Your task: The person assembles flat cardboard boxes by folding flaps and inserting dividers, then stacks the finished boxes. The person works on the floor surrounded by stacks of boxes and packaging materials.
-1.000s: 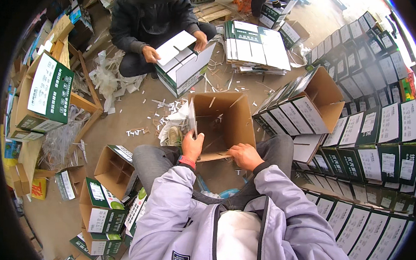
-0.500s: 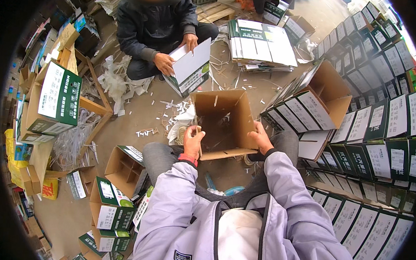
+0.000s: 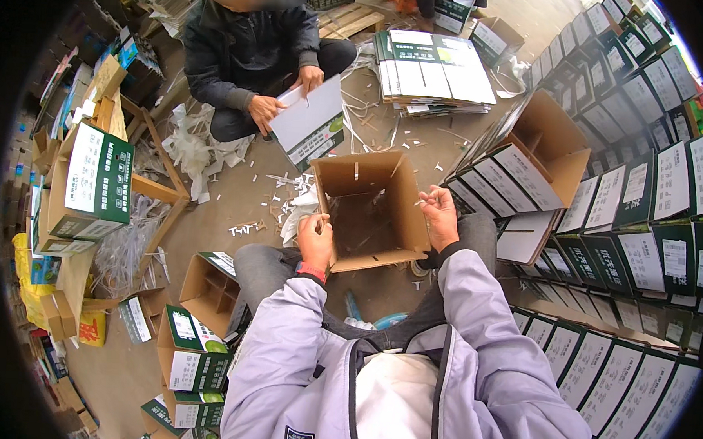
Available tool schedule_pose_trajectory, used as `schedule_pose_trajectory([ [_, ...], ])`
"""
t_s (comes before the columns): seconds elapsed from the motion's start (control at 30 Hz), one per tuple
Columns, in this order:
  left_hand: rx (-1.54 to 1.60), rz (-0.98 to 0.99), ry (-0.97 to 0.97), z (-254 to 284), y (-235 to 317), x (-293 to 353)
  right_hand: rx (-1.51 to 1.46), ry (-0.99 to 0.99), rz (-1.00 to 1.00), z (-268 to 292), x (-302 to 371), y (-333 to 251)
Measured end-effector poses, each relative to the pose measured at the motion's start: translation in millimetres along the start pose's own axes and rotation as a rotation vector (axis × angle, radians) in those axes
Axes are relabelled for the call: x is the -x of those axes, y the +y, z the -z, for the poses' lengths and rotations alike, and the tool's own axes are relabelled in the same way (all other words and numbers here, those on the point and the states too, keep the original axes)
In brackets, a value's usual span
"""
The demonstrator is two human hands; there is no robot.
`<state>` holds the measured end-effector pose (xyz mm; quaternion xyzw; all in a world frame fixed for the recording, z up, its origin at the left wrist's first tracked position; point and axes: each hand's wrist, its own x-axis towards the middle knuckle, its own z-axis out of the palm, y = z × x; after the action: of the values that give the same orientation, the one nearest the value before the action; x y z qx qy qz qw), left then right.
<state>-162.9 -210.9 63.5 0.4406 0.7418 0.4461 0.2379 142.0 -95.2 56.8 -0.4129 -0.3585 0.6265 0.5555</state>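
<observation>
We shd steady the open carton [image 3: 405,210] btwn R grip [image 3: 443,219], pinching a small white pc [image 3: 420,201], and L grip [image 3: 315,243], curled at carton's edge, whose hold we cannot tell.

Right hand [image 3: 439,218] now farther forward, to the right of the box [image 3: 403,208]
</observation>
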Motion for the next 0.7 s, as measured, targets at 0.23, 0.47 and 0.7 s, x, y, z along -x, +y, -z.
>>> schedule_pose_trajectory([
  [0.23, -0.203, -0.141, 0.015, 6.2, 1.5, 4.2, 1.254, -0.155, -0.129, -6.6, 32.4, -5.0],
  [0.47, -0.220, -0.112, -0.088, 12.9, -3.0, 16.0, 1.386, -0.406, 0.644, -64.6, 78.9, -85.0],
  [0.7, 0.014, 0.373, -0.215, 29.5, -20.0, -22.5, 1.627, -0.847, 0.210, -51.5, 114.3, -15.6],
])
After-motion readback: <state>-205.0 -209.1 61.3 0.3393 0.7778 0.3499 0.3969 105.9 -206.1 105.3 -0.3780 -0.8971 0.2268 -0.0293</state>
